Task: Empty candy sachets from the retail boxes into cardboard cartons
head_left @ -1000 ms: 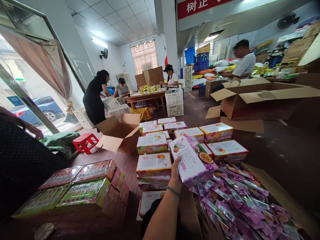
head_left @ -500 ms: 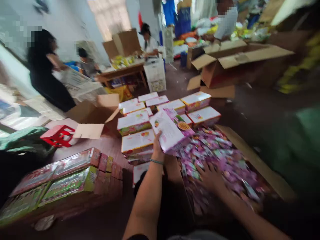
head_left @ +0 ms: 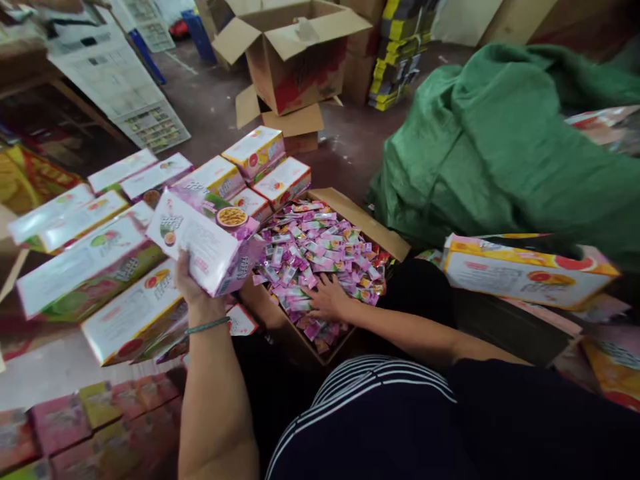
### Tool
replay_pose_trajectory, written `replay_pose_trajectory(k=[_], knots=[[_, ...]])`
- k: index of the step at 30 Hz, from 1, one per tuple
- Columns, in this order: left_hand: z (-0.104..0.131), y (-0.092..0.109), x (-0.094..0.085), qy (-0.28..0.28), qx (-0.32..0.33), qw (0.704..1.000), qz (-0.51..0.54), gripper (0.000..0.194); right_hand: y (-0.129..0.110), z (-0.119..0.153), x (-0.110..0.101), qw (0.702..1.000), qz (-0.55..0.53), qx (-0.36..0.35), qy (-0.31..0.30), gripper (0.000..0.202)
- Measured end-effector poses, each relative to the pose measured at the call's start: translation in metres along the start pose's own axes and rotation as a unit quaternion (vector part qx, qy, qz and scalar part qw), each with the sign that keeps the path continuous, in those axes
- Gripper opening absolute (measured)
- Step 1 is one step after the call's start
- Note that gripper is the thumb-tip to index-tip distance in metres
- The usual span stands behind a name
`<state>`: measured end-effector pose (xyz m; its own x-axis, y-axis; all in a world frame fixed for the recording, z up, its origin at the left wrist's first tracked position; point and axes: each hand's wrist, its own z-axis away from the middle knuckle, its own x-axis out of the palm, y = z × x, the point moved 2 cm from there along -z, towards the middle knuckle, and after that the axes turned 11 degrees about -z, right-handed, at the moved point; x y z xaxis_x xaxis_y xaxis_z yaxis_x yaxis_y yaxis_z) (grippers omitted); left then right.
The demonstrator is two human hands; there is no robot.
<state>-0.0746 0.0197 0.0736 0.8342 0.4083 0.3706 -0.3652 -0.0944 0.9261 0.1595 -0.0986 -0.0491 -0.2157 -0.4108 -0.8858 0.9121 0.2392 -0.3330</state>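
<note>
My left hand (head_left: pixel 193 280) grips a white and purple box (head_left: pixel 200 240) with a passion fruit picture, tilted above the other boxes. A teal band circles that wrist. My right hand (head_left: pixel 327 298) lies with fingers spread on a heap of small purple sachets (head_left: pixel 310 247). The sachets fill an open cardboard carton (head_left: pixel 370 223) in front of my body. Left of the carton stand rows of white-topped fruit boxes (head_left: pixel 90 257), some showing grapefruit pictures.
A green cloth (head_left: pixel 490 153) covers a bulky pile at the right, with an orange and white box (head_left: pixel 530 273) before it. Behind stands an open carton (head_left: pixel 300 67) near bundled yellow-grey stacks (head_left: pixel 397 60). Small coloured packs (head_left: pixel 95 413) line the lower left.
My view has swung right and down, bringing in the green pile and my lap. The left hand still holds the box; the right hand stays on the sachets.
</note>
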Motion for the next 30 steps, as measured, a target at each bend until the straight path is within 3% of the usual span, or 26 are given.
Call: replay_pose_trajectory(k=[3, 5, 7, 9, 14, 17, 21, 26, 30], knots=[[0.001, 0.003, 0.009, 0.018, 0.009, 0.999, 0.033, 0.025, -0.018, 0.014, -0.023, 1.000, -0.006, -0.010, 0.025, 0.055], [0.003, 0.004, 0.014, 0.022, 0.011, 0.999, 0.034, 0.024, -0.026, 0.014, -0.040, 0.997, -0.020, -0.021, 0.074, 0.043], [0.005, 0.006, 0.018, 0.010, 0.015, 1.000, 0.020, 0.023, -0.023, 0.006, -0.053, 0.992, -0.015, -0.036, 0.120, 0.047], [0.007, 0.007, 0.021, -0.010, 0.018, 1.000, -0.005, 0.024, -0.004, -0.007, -0.059, 0.990, 0.001, -0.037, 0.139, 0.060], [0.005, 0.004, 0.022, -0.027, 0.019, 0.999, -0.027, 0.027, 0.074, -0.035, -0.044, 0.988, -0.042, 0.104, 0.104, 0.071], [0.004, 0.000, 0.022, -0.026, 0.025, 0.999, -0.008, 0.024, 0.103, -0.045, -0.035, 0.980, -0.062, 0.160, 0.096, 0.074], [0.007, -0.002, 0.020, -0.020, 0.016, 0.999, -0.020, 0.026, 0.122, -0.061, -0.029, 0.970, -0.081, 0.196, 0.115, 0.072], [0.005, -0.002, 0.014, -0.023, 0.029, 0.999, -0.037, 0.026, 0.135, -0.077, -0.024, 0.970, -0.073, 0.175, 0.155, 0.070], [-0.006, -0.008, 0.007, 0.020, -0.010, 0.999, -0.042, 0.030, 0.142, -0.079, -0.026, 0.975, -0.076, 0.168, 0.128, 0.068]])
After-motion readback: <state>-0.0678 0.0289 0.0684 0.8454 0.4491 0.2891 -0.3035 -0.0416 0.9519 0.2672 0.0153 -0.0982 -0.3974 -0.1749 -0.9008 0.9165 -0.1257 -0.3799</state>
